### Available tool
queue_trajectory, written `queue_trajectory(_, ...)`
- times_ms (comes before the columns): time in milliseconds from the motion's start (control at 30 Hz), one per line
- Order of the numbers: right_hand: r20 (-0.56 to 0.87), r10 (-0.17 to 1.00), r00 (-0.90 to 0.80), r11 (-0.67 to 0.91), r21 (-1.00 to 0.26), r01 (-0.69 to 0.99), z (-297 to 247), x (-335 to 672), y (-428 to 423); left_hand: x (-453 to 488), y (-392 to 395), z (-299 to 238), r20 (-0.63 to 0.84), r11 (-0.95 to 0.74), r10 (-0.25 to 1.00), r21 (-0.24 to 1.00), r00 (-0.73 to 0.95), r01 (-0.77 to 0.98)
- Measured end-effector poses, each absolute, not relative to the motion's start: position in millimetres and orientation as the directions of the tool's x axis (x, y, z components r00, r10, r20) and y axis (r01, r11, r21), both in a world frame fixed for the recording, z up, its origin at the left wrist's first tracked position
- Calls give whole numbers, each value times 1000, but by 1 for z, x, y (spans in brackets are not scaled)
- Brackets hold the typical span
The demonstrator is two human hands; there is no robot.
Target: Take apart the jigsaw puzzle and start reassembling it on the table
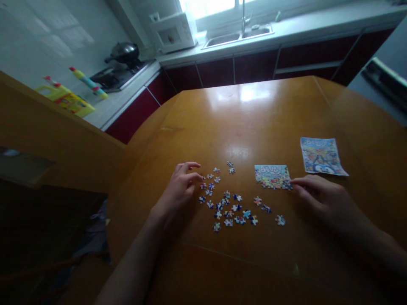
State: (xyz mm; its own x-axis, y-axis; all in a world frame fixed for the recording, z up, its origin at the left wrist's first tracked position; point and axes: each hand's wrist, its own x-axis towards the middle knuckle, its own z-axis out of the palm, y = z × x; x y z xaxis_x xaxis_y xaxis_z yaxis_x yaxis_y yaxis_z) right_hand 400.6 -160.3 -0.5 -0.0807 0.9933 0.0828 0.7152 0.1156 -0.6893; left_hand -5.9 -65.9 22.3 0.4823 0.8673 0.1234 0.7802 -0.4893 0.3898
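Note:
Several loose jigsaw pieces (229,209) lie scattered on the wooden table (254,118). A partly joined block of puzzle (272,176) sits to their right. My left hand (181,188) rests at the left edge of the scatter, fingers curled, fingertips touching a small piece near the table. My right hand (318,195) lies flat-ish to the right, its index fingertip pressed against the lower right corner of the joined block. A printed picture sheet (321,156) lies farther right, apart from both hands.
Beyond the table runs a kitchen counter (222,48) with a sink (237,36), a white appliance (173,31) and a stove with a wok (124,53). Yellow bottles (68,99) stand at left. A wooden partition (57,135) borders the table's left.

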Motion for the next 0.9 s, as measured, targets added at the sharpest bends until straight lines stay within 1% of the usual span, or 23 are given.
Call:
queue_trajectory(200,91,992,-83,123,-676,726,-1,401,-160,-7,-69,32,77,-543,825,386,561,746)
queue_trajectory(400,97,992,-85,128,-671,731,-1,401,-160,-9,-69,29,64,-553,814,395,578,734)
queue_trajectory(567,91,991,-94,131,-670,731,-3,401,-159,-2,-73,29,36,-575,782,428,622,698)
queue_trajectory(733,89,991,-96,131,-673,728,-4,401,-159,2,-73,26,9,-564,778,450,628,692)
queue_trajectory(900,94,991,-98,136,-681,719,-2,399,-160,4,-72,23,24,-559,786,455,618,693)
